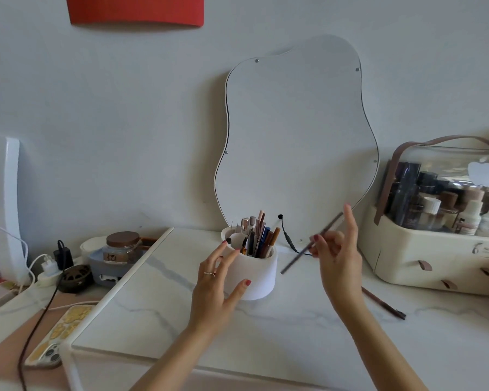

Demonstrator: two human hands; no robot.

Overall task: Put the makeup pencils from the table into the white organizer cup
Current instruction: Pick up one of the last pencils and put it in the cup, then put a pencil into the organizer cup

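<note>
The white organizer cup (pixel 259 275) stands mid-table, holding several pencils and brushes upright. My left hand (pixel 219 280) rests on its left side, thumb on the front wall, fingers near the rim. My right hand (pixel 338 255) is raised to the right of the cup and pinches a thin brown makeup pencil (pixel 295 258), which slants in the air from lower left to upper right. Another brown pencil (pixel 384 304) lies flat on the marble-patterned table (pixel 266 328), right of my right wrist.
A wavy mirror (pixel 294 131) leans on the wall behind the cup, with a black cable (pixel 287 235) at its foot. A cream cosmetics case (pixel 435 249) fills the right. On the left lie a jar (pixel 122 248), chargers (pixel 55 263) and a phone (pixel 60 334).
</note>
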